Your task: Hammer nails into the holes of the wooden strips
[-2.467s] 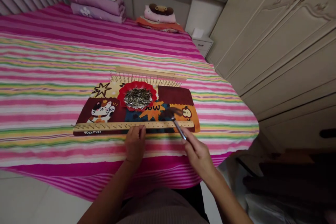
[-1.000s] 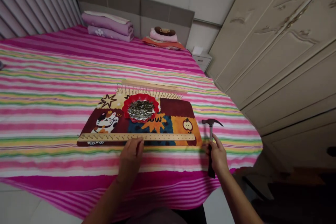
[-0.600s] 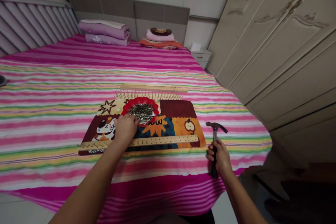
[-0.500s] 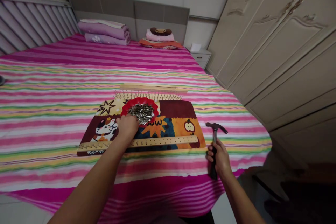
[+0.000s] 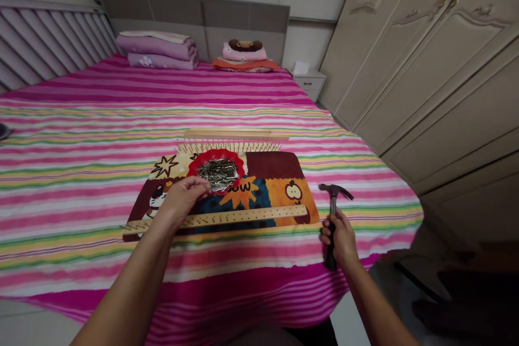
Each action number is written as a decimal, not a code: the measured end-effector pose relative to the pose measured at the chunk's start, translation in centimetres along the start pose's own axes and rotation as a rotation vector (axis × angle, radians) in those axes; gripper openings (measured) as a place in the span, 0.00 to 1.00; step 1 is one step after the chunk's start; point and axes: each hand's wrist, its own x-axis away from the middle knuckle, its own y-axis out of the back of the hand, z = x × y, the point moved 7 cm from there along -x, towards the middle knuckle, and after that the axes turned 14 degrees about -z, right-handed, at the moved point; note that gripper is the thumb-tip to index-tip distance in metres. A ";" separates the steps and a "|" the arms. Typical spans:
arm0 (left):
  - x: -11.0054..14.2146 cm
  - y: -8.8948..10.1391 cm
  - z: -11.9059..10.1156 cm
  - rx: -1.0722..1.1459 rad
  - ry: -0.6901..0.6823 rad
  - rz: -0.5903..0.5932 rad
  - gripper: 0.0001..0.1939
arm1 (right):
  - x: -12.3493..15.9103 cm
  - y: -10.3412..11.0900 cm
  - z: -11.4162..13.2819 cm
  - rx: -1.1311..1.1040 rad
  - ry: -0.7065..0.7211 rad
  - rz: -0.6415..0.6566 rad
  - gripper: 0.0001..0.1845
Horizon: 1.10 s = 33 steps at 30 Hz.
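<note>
My left hand (image 5: 184, 200) is at the near left rim of a red scalloped bowl (image 5: 194, 165), thumb and fingers pinched together; whatever is between them is too small to make out. A heap of metal nails (image 5: 221, 173) fills the bowl. Below it, a long wooden strip (image 5: 247, 217) lies across the patterned mat (image 5: 275, 167). Nails stick up from its left part, while its right part shows a row of small holes. Off the mat's right edge, my right hand (image 5: 340, 238) is wrapped round the black handle of a claw hammer (image 5: 334, 192), head pointing away from me.
Behind the bowl lies another wooden strip (image 5: 251, 146) bristling with upright nails, with plain wooden strips (image 5: 227, 133) beyond it. Everything rests on a striped bedspread (image 5: 81, 184). Folded bedding (image 5: 158, 51) sits by the headboard, and a wardrobe (image 5: 421, 65) stands on the right.
My left hand has drawn back from the nails in the bowl, towards the left and nearer to me, with its fingertips now pinched. My right hand keeps the hammer in nearly the same place.
</note>
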 end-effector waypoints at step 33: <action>10.3 -3.8 4.7 -0.219 -0.562 -0.276 0.11 | 0.1 0.0 0.2 -0.018 0.003 0.006 0.19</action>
